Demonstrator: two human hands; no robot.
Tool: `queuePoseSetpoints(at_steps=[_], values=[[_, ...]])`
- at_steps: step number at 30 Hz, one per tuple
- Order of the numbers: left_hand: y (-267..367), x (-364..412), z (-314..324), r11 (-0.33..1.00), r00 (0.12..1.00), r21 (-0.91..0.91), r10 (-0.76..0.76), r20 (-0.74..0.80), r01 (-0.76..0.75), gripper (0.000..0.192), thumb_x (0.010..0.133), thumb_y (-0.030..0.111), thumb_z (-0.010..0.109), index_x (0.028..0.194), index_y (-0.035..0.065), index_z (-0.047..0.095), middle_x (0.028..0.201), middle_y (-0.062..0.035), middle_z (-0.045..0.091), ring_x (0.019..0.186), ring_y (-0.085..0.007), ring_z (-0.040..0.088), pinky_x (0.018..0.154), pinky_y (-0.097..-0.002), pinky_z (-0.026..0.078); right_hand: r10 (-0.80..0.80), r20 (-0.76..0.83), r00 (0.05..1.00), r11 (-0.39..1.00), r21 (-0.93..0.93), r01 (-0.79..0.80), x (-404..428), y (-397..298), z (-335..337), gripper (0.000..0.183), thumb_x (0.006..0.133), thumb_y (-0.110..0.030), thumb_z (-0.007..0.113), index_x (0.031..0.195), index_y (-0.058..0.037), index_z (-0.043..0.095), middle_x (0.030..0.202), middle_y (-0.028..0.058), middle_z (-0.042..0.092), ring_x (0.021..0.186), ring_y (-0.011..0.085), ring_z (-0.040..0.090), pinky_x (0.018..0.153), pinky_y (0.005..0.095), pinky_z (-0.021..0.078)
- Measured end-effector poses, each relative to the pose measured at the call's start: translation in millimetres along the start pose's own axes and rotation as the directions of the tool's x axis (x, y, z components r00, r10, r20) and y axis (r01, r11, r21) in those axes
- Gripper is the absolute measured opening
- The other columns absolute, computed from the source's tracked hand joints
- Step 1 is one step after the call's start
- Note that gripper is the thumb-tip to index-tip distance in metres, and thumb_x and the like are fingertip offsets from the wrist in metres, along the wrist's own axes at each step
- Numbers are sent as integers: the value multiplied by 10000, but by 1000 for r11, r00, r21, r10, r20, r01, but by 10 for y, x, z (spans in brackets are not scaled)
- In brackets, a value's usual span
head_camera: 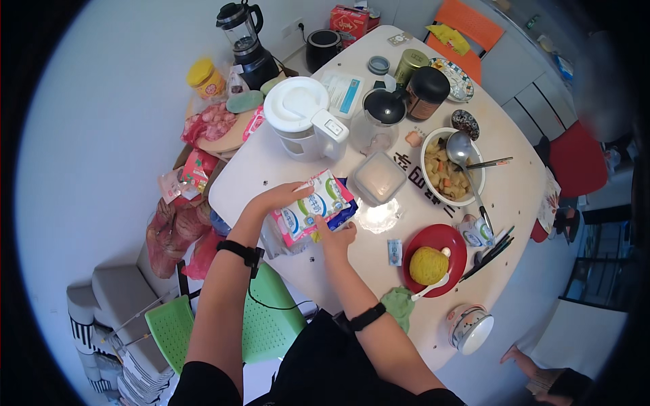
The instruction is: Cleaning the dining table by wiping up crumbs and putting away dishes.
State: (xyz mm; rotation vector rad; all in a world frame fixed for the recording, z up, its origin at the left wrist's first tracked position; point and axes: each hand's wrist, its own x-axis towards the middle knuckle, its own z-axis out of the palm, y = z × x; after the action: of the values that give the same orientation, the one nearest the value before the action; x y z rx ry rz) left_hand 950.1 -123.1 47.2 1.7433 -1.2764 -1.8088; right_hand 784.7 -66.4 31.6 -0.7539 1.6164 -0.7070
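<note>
My left hand [285,195] grips a pouch of milk [310,204] from its left side, the thumb on its printed white, green and pink face. My right hand [336,237] holds the lower right edge of the pouch. Just under it, a dark blue packet [341,217] sticks out to the right, near my right fingers. A clear plastic bag [277,243] lies below the pouch at the table edge. To the right of the pouch stands a lidded square plastic container [380,177] with pale contents. The undersides of the packets are hidden.
On the white table [365,274] stand a white kettle [304,122], a clear jug [375,127], a black-lidded jar [427,94], a bowl of stew [447,172] with a ladle, a red plate [449,254] and stacked bowls [469,327]. A green chair [271,309] is below left. Someone's foot [513,354] shows lower right.
</note>
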Motion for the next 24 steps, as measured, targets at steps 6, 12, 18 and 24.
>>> queuePoseSetpoints(at_steps=[6,12,18,24], values=[[68,-380,-92,956,972,254,185,-145,-144,535,863,409,507,1219,12,471,1071,-117,588,932,-171,551,819,-281,425,49,511,858,892,364,-268,11,-157,67,728,823,-320,597,1341,-236,92,1308,62,354,1165,255,414,882,545,340],[21,-727,-624,997,963,45,79,-256,-69,529,877,317,523,1292,20,386,1084,-96,565,934,-123,523,815,-263,422,-254,435,864,801,595,-65,-13,-143,912,758,792,-176,621,1341,-69,109,1300,128,294,1185,225,336,987,349,286],[-289,-424,-643,998,949,26,-50,-312,61,569,882,379,490,1306,20,366,1139,-116,535,997,-161,509,864,-275,391,-154,189,970,986,95,138,236,112,1050,546,782,-227,622,1209,-29,345,1136,205,437,1033,314,459,901,382,373],[-751,-761,-830,952,811,306,174,-559,6,571,873,373,507,1276,-12,382,1192,-191,503,1090,-254,487,928,-320,354,-585,181,791,494,-693,525,199,-597,-289,489,685,-212,686,1092,-20,496,1118,165,477,1063,326,428,873,447,360]])
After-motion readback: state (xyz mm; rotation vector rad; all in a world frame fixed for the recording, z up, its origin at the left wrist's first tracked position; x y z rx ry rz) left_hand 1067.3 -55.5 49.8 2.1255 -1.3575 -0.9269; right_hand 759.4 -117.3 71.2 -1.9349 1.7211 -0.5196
